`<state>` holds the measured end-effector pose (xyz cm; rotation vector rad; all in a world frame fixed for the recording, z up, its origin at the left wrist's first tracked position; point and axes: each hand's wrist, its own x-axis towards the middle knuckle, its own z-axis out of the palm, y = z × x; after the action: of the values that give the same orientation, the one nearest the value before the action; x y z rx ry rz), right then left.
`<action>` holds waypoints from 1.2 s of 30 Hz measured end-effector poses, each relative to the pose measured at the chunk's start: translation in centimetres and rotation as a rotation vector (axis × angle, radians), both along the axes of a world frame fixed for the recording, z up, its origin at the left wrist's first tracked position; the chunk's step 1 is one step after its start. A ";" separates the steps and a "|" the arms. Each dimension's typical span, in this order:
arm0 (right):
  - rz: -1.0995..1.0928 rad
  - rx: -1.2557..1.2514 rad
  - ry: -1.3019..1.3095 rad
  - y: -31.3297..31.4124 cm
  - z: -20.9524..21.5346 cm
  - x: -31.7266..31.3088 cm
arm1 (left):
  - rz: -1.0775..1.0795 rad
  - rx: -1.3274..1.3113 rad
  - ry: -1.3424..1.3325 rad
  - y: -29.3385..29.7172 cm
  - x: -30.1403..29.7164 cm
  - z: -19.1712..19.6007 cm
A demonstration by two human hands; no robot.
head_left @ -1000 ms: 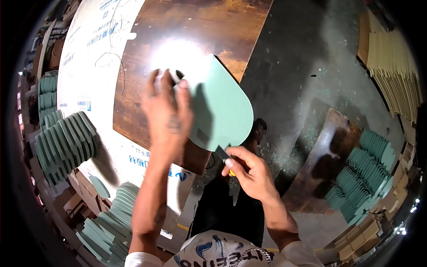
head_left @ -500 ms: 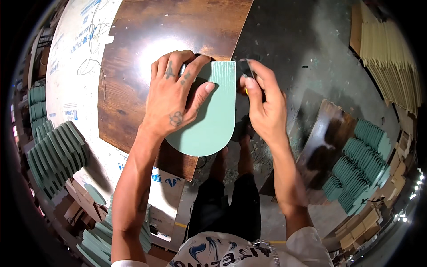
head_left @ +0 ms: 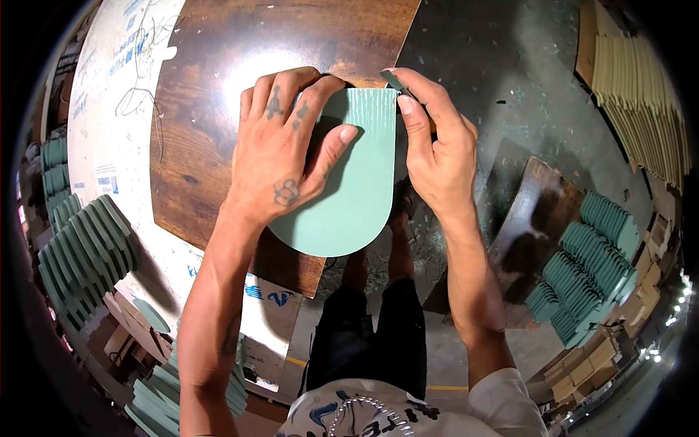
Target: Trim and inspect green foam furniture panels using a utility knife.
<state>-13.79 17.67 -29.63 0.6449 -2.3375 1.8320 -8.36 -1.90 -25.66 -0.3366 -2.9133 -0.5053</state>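
A pale green panel point(head_left: 342, 197) lies flat on the dark wooden board, its rounded end toward me and its straight, ribbed end away. My left hand point(head_left: 287, 146) rests over its left side, fingers curled at the far left part and thumb pressed on top. My right hand point(head_left: 440, 138) is closed at the panel's far right corner. Between its thumb and forefinger sits a small flat blade point(head_left: 395, 80), touching or very near that corner. The blade's handle is hidden in my palm.
The brown wooden board point(head_left: 211, 146) lies on a white printed sheet point(head_left: 109, 138). Green panels stand in rows at left point(head_left: 87, 255) and on another board at right point(head_left: 582, 269). Yellowish sheets point(head_left: 633, 95) are stacked at far right. Scraps litter the grey floor point(head_left: 495, 80).
My right hand has moved up and slightly left, bringing the blade from beside the panel to its far right corner. The panel has shifted slightly right and away; my left hand stays on it.
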 end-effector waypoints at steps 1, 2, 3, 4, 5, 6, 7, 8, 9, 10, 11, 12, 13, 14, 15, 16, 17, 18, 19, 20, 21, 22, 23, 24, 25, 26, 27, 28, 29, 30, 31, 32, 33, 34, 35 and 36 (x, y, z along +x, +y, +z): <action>0.006 0.006 0.005 0.1 -0.1 0.0 | -0.003 -0.003 0.001 0.0 0.0 0.1; 0.012 0.012 0.010 0.3 -0.2 0.0 | -0.004 -0.002 0.001 0.1 -0.1 0.1; 0.015 0.009 0.007 0.6 -0.3 0.4 | 0.009 -0.010 -0.004 0.0 0.1 0.0; 0.100 0.061 0.034 1.4 -0.3 1.2 | 0.022 -0.019 -0.008 -0.2 0.2 0.0; 0.185 0.112 0.062 2.1 -0.4 2.1 | 0.025 -0.023 -0.011 -0.3 0.4 0.0; 0.205 0.153 0.152 3.0 -0.7 3.1 | 0.015 -0.016 0.001 -0.1 0.2 -0.3; 0.253 0.200 0.135 3.8 -0.4 4.0 | 0.007 -0.015 0.009 -0.1 0.2 -0.3; 0.229 0.188 0.141 3.7 -0.5 3.9 | 0.009 -0.020 0.008 -0.2 0.1 -0.3; 0.201 0.184 0.145 3.8 -0.2 3.9 | 0.008 -0.021 0.008 -0.1 -0.1 -0.3; 0.148 0.178 0.092 3.2 0.2 3.2 | 0.005 -0.022 0.001 -0.1 0.0 -0.3; 0.095 0.172 0.038 2.4 0.5 1.9 | 0.006 -0.022 0.014 0.0 0.1 -0.1; 0.069 0.144 0.067 1.5 0.2 0.7 | 0.006 -0.037 0.027 -0.1 0.1 -0.3; 0.066 0.146 0.063 1.4 0.2 0.0 | 0.002 -0.045 0.041 -0.1 0.0 -0.4; 0.079 0.210 0.144 1.4 0.2 -0.6 | -0.002 -0.042 0.037 0.0 -0.1 -0.4; 0.098 0.267 0.224 1.4 0.1 -0.7 | -0.003 -0.045 0.045 -0.1 -0.1 -0.5; 0.112 0.256 0.317 1.7 -0.2 0.0 | -0.004 -0.046 0.055 -0.2 -0.1 -0.6; 0.116 0.254 0.313 2.2 0.0 1.6 | 0.000 -0.047 0.050 -0.4 0.0 -0.5; 0.159 0.309 0.280 3.1 0.7 3.8 | 0.004 -0.051 0.051 -0.3 0.0 -0.4; 0.203 0.353 0.244 3.9 0.9 6.0 | 0.010 -0.064 0.046 -0.3 0.2 -0.3; 0.255 0.377 0.252 5.3 0.7 8.0 | 0.014 -0.056 0.046 0.0 0.1 -0.6; 0.306 0.393 0.259 5.6 1.3 9.2 | 0.006 -0.038 0.057 0.1 0.1 -0.7; 0.360 0.416 0.261 6.1 1.7 9.6 | -0.002 -0.021 0.069 0.2 0.1 -0.8; 0.362 0.415 0.258 6.0 1.5 9.1 | 0.000 -0.021 0.065 0.0 0.0 -0.9; 0.257 0.415 0.277 5.6 1.2 7.8 | -0.007 -0.028 0.081 -0.1 0.0 -1.0; 0.154 0.409 0.298 4.9 1.0 6.3 | -0.010 -0.041 0.098 -0.4 0.0 -1.0; 0.126 0.457 0.313 4.0 1.3 4.1 | -0.013 -0.040 0.117 -0.6 0.0 -1.1; 0.106 0.429 0.346 3.4 0.5 2.1 | -0.014 -0.038 0.111 -0.5 0.0 -1.2; 0.103 0.395 0.363 3.0 0.1 1.4 | -0.020 -0.034 0.122 -0.5 -0.2 -1.3; 0.099 0.361 0.380 2.7 0.0 1.4 | -0.026 -0.031 0.132 -0.5 -0.2 -1.4; 0.101 0.366 0.357 2.5 0.3 2.8 | -0.032 -0.032 0.147 -0.8 -0.1 -1.4; 0.105 0.370 0.336 2.8 0.5 5.1 | -0.027 -0.036 0.143 -0.9 0.0 -1.3; 0.080 0.353 0.329 3.2 0.1 7.7 | -0.025 -0.041 0.140 -0.9 0.1 -1.3; 0.085 0.406 0.285 3.9 0.4 10.1 | -0.023 -0.047 0.140 -0.9 0.2 -1.2; 0.101 0.390 0.284 4.1 1.4 11.7 | -0.024 -0.041 0.146 -0.6 0.0 -1.2; 0.167 0.379 0.235 4.3 1.4 13.5 | -0.023 -0.038 0.134 -0.4 -0.1 -1.1; 0.153 0.320 0.213 3.7 1.0 14.1 | -0.022 -0.046 0.121 -0.5 0.1 -0.9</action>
<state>0.35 21.36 -28.65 1.0266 -2.5122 1.3653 -8.30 -2.39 -26.53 -0.3919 -2.8104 -0.4069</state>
